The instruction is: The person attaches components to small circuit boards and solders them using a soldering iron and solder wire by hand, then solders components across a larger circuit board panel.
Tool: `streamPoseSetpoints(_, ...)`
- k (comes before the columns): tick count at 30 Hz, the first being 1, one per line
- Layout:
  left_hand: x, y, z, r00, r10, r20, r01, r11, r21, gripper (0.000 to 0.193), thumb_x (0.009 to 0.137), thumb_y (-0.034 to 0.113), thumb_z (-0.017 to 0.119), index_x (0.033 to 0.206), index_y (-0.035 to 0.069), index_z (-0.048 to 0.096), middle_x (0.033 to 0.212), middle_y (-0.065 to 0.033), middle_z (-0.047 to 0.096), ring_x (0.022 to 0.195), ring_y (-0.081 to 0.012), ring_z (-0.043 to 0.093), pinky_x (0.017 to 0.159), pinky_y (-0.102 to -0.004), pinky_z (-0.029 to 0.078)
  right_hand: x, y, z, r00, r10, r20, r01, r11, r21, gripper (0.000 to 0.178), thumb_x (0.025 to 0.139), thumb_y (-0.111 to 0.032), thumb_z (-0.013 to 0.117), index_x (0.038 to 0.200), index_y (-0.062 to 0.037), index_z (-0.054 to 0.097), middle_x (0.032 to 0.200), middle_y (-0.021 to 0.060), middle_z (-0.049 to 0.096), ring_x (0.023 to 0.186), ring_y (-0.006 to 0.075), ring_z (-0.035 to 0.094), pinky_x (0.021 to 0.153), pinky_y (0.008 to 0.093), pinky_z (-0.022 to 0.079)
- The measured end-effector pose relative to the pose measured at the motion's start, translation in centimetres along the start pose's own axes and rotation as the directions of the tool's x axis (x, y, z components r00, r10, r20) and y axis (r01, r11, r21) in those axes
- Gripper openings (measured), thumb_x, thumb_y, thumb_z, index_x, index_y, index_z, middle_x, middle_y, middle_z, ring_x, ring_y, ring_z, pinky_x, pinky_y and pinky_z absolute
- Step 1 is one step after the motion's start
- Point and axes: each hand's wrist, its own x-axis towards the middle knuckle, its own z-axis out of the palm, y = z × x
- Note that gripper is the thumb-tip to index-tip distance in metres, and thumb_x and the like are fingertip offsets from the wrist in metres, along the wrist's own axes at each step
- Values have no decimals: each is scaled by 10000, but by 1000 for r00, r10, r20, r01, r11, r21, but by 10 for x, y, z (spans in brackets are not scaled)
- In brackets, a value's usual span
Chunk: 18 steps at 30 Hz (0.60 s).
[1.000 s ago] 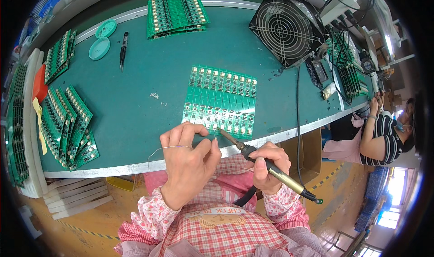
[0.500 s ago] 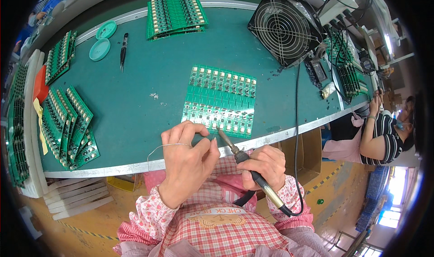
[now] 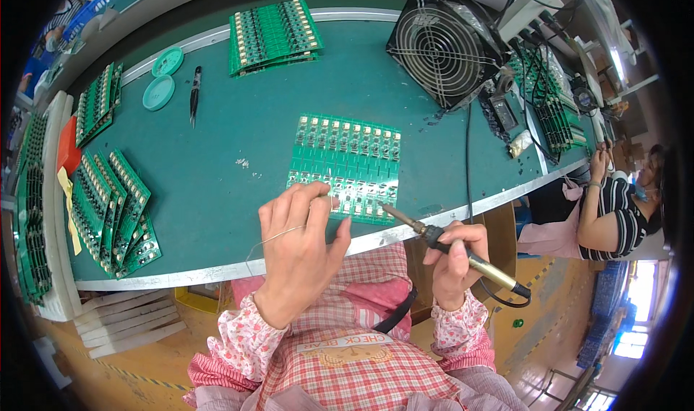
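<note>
On the green table mat lies a green circuit board panel [image 3: 345, 147] with rows of small parts, in front of me. My left hand [image 3: 298, 245] is at its near left edge, fingers bent over it and closed on a thin solder wire [image 3: 277, 235] that loops out behind the knuckles. In my right hand [image 3: 455, 263] is a soldering iron [image 3: 491, 272], gripped around its dark collar and slanting down to the left. Its tip is at the board's near right edge; whether it touches the board I cannot tell.
Stacked circuit boards [image 3: 275, 35] lie at the back and more boards [image 3: 108, 208] at the left. Tweezers [image 3: 195, 96] and two turquoise lids [image 3: 158, 93] sit back left. A black fan [image 3: 441, 49] stands back right. A person [image 3: 614, 208] sits at the far right.
The iron has swung to the right, its tip shifting along the board's near edge and its handle turning outward. My left fingers have moved slightly farther over the board. The whole view has shifted slightly.
</note>
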Motion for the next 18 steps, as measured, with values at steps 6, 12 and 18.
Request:
streamPoseSetpoints(6,-4,-16,0,999,16,41,-17,1000,24,260,706,-19,661,947,62,606,1019,-85,602,986,-279,578,860,-410,402,60,10,-33,924,-227,-308,135,947,-293,142,980,-115,514,1064,-1,522,943,91,580,645,103,572,610,235,469)
streamPoseSetpoints(12,-2,-32,-23,991,44,123,-46,999,12,235,702,-36,656,907,69,611,986,-67,604,955,-287,582,832,-397,432,172,46,-82,903,-350,-248,167,819,-549,210,1001,-144,563,1182,-39,580,922,54,660,758,104,605,664,243,482)
streamPoseSetpoints(18,-9,-33,-36,1000,12,16,-11,997,-79,121,800,1,641,902,59,609,980,-86,634,896,-310,583,832,-400,432,178,56,-104,964,-241,-113,131,798,-588,234,1000,-177,588,1191,-45,614,1051,74,679,882,151,674,749,276,517)
